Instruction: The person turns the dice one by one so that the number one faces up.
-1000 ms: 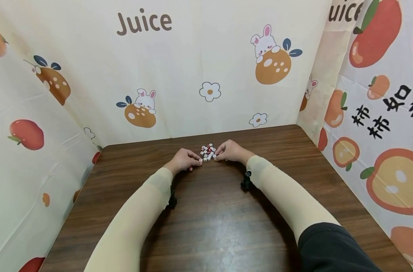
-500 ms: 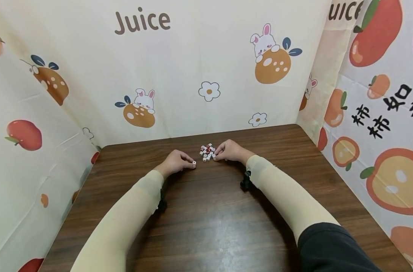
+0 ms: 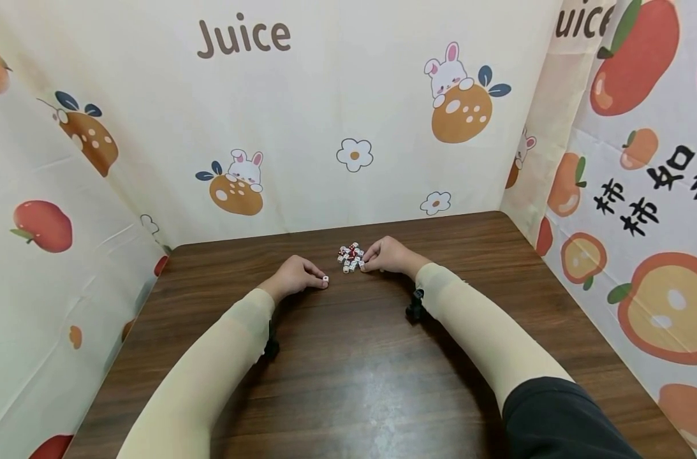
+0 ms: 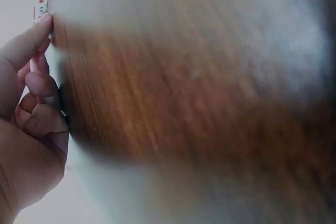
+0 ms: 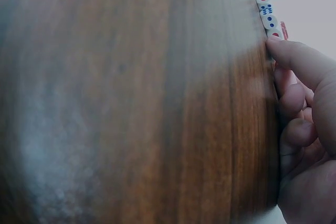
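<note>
In the head view, a small cluster of white and red dice (image 3: pixel 350 257) lies near the table's far edge. Left of it, slightly apart, my left hand (image 3: pixel 293 276) pinches one white die (image 3: pixel 325 279) between thumb and fingertips, at the tabletop. On the cluster's right side, my right hand (image 3: pixel 389 255) has its thumb and fingertips on another white die (image 3: pixel 362 265). The right wrist view shows that thumb against a die with a red dot (image 5: pixel 275 34), at the end of a short row of dice. Its other fingers are curled beneath.
The brown wooden table (image 3: pixel 348 357) spreads toward the camera. A printed cloth wall (image 3: pixel 302 95) rises behind its far edge, with more printed cloth (image 3: pixel 635 166) along the right and left sides.
My left hand has moved left and slightly nearer with its die, away from the cluster's front. The right hand has stayed in place beside the cluster.
</note>
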Tool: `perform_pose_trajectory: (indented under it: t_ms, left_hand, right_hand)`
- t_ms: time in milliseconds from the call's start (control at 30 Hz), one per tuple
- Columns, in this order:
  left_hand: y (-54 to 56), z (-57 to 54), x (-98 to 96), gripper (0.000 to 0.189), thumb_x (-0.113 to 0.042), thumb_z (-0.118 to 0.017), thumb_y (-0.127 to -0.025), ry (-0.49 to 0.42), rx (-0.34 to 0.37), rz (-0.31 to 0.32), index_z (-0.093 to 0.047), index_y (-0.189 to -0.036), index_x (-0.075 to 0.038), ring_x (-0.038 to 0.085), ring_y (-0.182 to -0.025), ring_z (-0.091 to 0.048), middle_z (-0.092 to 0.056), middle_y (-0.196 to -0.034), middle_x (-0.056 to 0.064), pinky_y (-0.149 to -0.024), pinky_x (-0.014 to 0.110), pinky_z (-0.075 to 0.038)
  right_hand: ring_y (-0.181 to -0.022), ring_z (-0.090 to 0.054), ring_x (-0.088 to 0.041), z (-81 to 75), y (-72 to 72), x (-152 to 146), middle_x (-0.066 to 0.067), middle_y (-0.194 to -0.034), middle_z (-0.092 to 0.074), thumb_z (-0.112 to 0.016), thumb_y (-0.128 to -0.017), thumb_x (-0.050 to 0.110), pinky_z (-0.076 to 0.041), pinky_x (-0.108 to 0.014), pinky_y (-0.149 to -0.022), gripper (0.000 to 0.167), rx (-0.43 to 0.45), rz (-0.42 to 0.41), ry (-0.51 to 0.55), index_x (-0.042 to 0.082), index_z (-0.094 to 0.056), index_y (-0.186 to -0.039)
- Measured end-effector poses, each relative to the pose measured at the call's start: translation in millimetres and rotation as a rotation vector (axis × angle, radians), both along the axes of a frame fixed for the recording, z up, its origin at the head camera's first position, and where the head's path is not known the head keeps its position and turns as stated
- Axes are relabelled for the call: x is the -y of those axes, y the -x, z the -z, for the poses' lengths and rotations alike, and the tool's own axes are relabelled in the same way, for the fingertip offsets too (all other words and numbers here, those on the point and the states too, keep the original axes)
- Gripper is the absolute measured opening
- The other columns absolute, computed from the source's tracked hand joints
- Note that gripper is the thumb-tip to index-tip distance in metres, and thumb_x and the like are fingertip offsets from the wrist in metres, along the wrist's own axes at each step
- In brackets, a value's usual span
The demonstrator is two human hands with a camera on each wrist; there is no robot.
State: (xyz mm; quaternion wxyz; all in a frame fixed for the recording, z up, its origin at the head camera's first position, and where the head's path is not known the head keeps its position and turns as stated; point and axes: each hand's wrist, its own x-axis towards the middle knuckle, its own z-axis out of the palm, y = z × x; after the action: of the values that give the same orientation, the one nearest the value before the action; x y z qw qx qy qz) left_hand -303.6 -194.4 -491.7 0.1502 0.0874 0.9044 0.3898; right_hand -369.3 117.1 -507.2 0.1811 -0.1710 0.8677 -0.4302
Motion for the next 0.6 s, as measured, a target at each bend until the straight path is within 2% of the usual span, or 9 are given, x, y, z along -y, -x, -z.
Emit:
perform_pose_trajectory:
  t_ms: [200, 367, 600]
  left_hand:
    - [1.0, 2.0, 1.4, 0.024, -0.025, -0.096, -0.095, -0.001, 0.013, 0.003, -0.092, -0.113, -0.01, 0.016, -0.088, -0.058, -0.086, -0.119, 0.009, -0.073, 0.028, -0.05]
    - [0.9, 1.5, 0.9, 0.028, -0.023, -0.096, -0.094, -0.02, 0.026, 0.004, -0.091, -0.119, -0.01, 0.014, -0.079, -0.055, -0.085, -0.118, 0.009, -0.069, 0.027, -0.049]
    - [1.1, 0.5, 1.4, 0.024, -0.024, -0.095, -0.096, -0.01, 0.019, 0.019, -0.091, -0.116, -0.011, 0.012, -0.075, -0.055, -0.086, -0.119, 0.008, -0.068, 0.026, -0.049]
  right_hand:
    - [-0.062, -0.062, -0.009, 0.3, 0.4, -0.1, 0.004, -0.083, -0.082, -0.095, -0.092, 0.021, -0.052, -0.025, -0.061, 0.015, 0.008, -0.002, 0.003, 0.011, -0.09, -0.103]
    - [-0.063, -0.063, -0.008, 3.2, 1.9, -0.7, 0.004, -0.083, -0.082, -0.096, -0.091, 0.021, -0.053, -0.024, -0.061, 0.016, 0.002, -0.006, 0.02, 0.011, -0.089, -0.102]
    - [-0.064, -0.063, -0.008, 5.6, 4.2, -1.5, 0.004, -0.084, -0.083, -0.095, -0.091, 0.021, -0.053, -0.025, -0.061, 0.015, -0.004, -0.011, 0.018, 0.011, -0.089, -0.101]
